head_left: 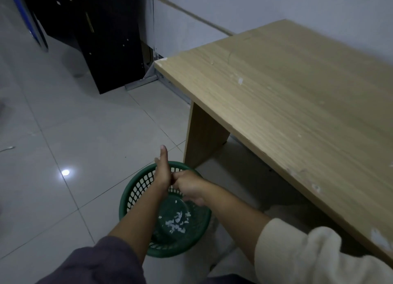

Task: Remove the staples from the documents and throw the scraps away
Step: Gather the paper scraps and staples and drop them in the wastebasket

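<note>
Floor (85, 118) of pale glossy tiles lies open ahead and to the left in the head view, bounded at the far end by a black cabinet (102, 39) against the wall. To the right stands a wooden table (297, 113). Its near long edge runs on a diagonal from a chipped far corner down to the right border of the frame, and its side panel (202, 139) meets the floor below that corner.

A round green basket (136, 188) with lattice walls sits on the tiles just beside the foot of that panel, outside the table's edge, with its mouth facing up. White paper scraps (176, 222) lie scattered across its bottom in a loose cluster with no common direction.

Both hands hang over the basket's mouth. The left hand (163, 173) is flat and seen edge-on, its fingers straight and its long axis pointing away from the person. The right hand (188, 187) touches the left palm with its fingers. They are blurred, so I cannot tell whether they pinch anything. The left arm wears a dark sleeve (102, 260) and the right arm a cream fleece sleeve (308, 251).
</note>
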